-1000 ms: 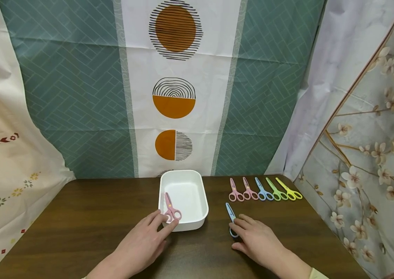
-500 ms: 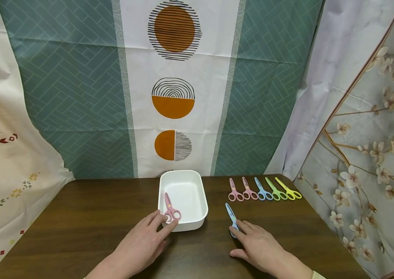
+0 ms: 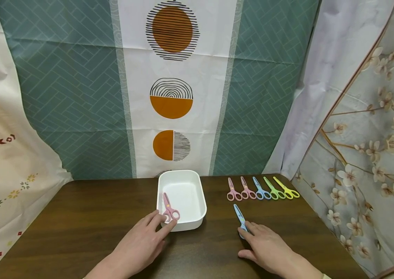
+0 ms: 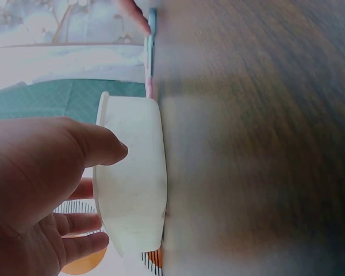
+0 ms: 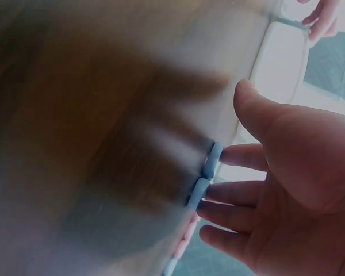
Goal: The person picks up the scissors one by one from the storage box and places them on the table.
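My left hand (image 3: 139, 244) holds the near left corner of a white plastic box (image 3: 191, 224). In the left wrist view its thumb lies on the box's outer wall, with the other fingers round the corner. Inside the box lies one pair of pink scissors (image 3: 167, 203), handles toward me. My right hand (image 3: 270, 248) rests its fingertips on the handles of light blue scissors (image 3: 239, 214) flat on the table. Its fingers are extended and the thumb stands apart, as the right wrist view shows; the hand partly hides the handles in the head view.
At the back right, several scissors stand in a row: two pink pairs (image 3: 232, 190), a blue pair (image 3: 260, 189), a green pair (image 3: 272, 189) and a yellow pair (image 3: 286, 188). The dark wooden table (image 3: 95, 209) ends at hanging curtains (image 3: 78, 116).
My right hand has slid the near light blue scissors a little to the right across the table. My left hand stays at the box, and the row of scissors is unchanged.
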A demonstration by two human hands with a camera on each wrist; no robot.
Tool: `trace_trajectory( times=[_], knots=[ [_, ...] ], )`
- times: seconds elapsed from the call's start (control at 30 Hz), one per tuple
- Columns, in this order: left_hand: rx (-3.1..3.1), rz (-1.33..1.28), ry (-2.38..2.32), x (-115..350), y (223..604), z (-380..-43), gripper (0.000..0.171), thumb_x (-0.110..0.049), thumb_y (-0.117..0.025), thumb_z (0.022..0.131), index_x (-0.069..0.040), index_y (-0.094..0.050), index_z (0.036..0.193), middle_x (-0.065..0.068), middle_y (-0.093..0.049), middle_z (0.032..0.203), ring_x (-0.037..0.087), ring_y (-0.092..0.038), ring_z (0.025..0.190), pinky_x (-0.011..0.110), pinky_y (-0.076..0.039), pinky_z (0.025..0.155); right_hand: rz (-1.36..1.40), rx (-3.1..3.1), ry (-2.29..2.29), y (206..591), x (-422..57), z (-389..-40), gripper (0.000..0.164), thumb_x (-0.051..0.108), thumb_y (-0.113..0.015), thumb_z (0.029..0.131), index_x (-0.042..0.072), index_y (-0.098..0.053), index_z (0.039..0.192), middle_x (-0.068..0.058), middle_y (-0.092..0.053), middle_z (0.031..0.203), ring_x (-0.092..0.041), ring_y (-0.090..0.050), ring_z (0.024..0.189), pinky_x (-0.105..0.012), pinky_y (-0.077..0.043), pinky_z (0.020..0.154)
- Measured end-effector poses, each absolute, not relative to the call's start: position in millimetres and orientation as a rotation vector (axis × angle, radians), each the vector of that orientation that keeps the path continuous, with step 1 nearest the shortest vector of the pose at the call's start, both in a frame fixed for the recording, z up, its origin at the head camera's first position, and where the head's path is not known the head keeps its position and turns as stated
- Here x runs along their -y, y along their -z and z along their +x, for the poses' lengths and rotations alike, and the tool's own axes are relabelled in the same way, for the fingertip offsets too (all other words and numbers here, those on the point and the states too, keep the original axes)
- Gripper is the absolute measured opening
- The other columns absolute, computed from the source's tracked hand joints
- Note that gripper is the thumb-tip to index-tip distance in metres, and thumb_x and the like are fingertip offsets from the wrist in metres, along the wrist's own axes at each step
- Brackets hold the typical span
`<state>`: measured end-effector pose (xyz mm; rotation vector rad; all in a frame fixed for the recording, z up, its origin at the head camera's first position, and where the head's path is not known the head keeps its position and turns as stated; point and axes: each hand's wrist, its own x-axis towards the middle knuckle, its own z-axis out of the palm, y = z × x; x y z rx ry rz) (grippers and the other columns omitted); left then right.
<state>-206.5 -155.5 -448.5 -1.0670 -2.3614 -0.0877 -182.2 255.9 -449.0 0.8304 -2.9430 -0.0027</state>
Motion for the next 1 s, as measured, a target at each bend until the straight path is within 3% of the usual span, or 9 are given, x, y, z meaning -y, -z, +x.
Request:
trace_trajectory(
  times=[1.0],
  knots=[
    [2.349,-1.076,0.095,154.3,448.5,-207.6,0.067,-0.018,-0.092,0.086,-0.021,-0.068,0.149,0.010,-0.067,0.126,0.039,-0.067,0.123,0.052,-0.061,0.100,0.508,3.069,-0.095,447.9,-336.4,-176.4,0.075,0.057,-0.075,0.099,-0.004,-0.068,0.142,-0.038,-0.059,0.147,-0.055,-0.060,0.135,-0.068,-0.050,0.109]
  ],
)
